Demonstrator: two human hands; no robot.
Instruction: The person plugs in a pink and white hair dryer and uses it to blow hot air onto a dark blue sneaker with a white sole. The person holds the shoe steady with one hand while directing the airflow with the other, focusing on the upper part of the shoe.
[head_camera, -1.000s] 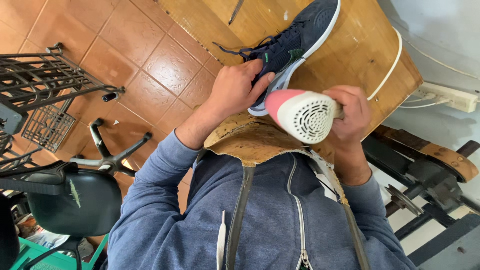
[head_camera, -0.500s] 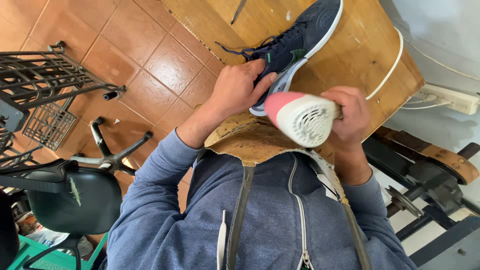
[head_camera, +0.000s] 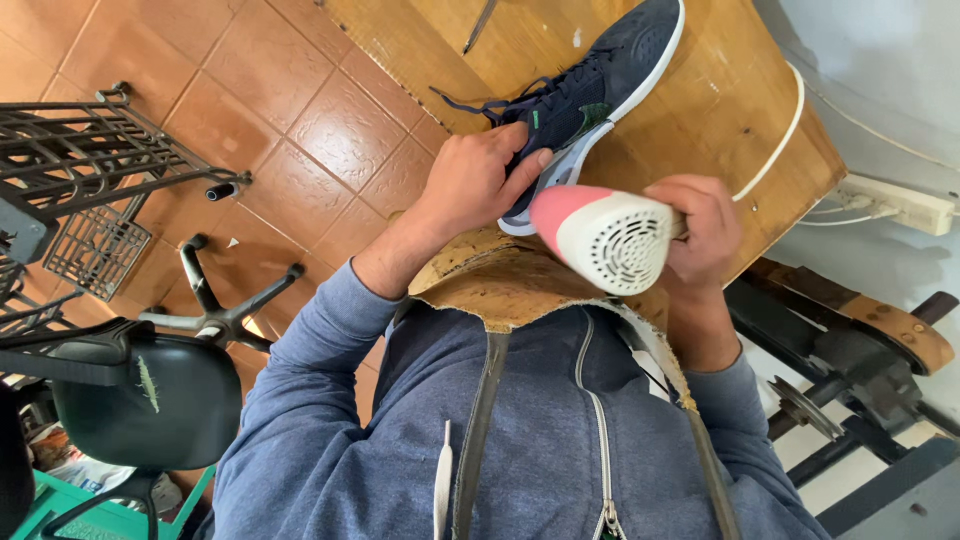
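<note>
A dark navy sneaker (head_camera: 590, 85) with a white sole lies on its side on the wooden worktable (head_camera: 720, 90), its laces trailing to the left. My left hand (head_camera: 470, 185) grips the sneaker at its heel end, thumb along the sole edge. My right hand (head_camera: 700, 235) holds a pink and white hair dryer (head_camera: 600, 235) by its handle. The dryer's round grille faces me, and its front end is hidden close to the sneaker's heel. A tan leather apron (head_camera: 510, 280) covers my chest over a blue zip sweater.
A white cable (head_camera: 785, 135) runs across the table to a power strip (head_camera: 890, 200) on the wall at the right. A metal tool (head_camera: 480, 25) lies at the table's far edge. A black chair (head_camera: 150, 385), metal racks (head_camera: 90, 160) and a dark machine (head_camera: 850, 350) stand around.
Almost nothing differs: the hair dryer sits a touch lower, while my left hand keeps the same grip on the sneaker.
</note>
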